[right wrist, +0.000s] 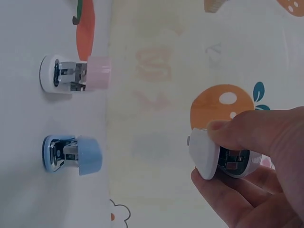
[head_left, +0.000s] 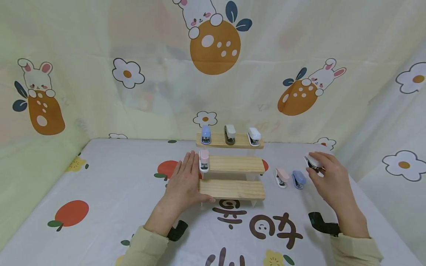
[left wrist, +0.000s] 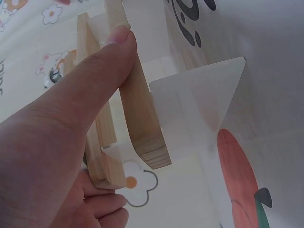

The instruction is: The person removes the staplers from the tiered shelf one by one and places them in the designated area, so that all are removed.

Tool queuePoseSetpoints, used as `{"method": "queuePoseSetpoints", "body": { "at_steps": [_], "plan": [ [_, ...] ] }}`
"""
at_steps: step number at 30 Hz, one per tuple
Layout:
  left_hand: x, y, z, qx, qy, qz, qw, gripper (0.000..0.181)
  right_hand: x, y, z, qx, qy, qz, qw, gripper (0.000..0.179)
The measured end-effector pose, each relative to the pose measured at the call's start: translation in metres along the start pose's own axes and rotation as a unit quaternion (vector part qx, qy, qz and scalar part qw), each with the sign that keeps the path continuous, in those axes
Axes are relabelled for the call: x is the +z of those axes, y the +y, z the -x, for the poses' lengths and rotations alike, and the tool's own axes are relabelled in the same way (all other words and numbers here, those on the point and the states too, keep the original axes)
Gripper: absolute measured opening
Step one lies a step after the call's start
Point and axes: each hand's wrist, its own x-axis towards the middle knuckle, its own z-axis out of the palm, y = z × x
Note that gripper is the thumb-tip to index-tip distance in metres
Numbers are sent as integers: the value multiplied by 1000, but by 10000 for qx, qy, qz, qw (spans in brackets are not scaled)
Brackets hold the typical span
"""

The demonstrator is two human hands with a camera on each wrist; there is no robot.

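While the left hand (head_left: 184, 183) lies along the left end of a three-step wooden rack, the right hand (head_left: 331, 179) holds a white stapler (head_left: 313, 162) near the right edge of the surface. The left fingers are straight and grasp nothing; they touch the rack's end, with the thumb on the front-left corner of the lowest step (head_left: 233, 189). The right fingers and thumb pinch the white stapler, which the right wrist view shows raised above the surface.

The surface is a table under a white cloth (head_left: 110, 184) printed with red fruit (head_left: 72, 213), yellow flowers (head_left: 273, 258) and brown lettering (head_left: 289, 236). The rack stands toward the back edge on translucent supports (left wrist: 194, 99). On its upper step (head_left: 217, 140), a blue stapler (head_left: 206, 134) occupies the left end, a pale grey stapler (head_left: 230, 133) the middle and an other white stapler (head_left: 254, 136) the right end. A pink stapler (head_left: 204, 161) stands at the left end of the middle step (head_left: 236, 163). On the cloth, between the rack and the right edge, a second pink stapler (head_left: 281, 178) stands just left of a second blue stapler (head_left: 298, 179).

Beyond the back edge hangs a cream curtain (head_left: 153, 37) bearing rabbits (head_left: 321, 78), orange fruit (head_left: 216, 48) and outlined flowers (head_left: 128, 73); similar fabric encloses the left and right sides. Beige sleeves (head_left: 149, 242) cover the forearms.
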Motion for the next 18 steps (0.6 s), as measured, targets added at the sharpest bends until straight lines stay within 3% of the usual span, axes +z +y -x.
{"method": "queuePoseSetpoints", "body": {
  "at_steps": [18],
  "plan": [
    [1, 0, 0, -60, -41, -15, 10000, 140, 5, 27, 4, 492, -288, 123, 9983, 46]
  ]
}}
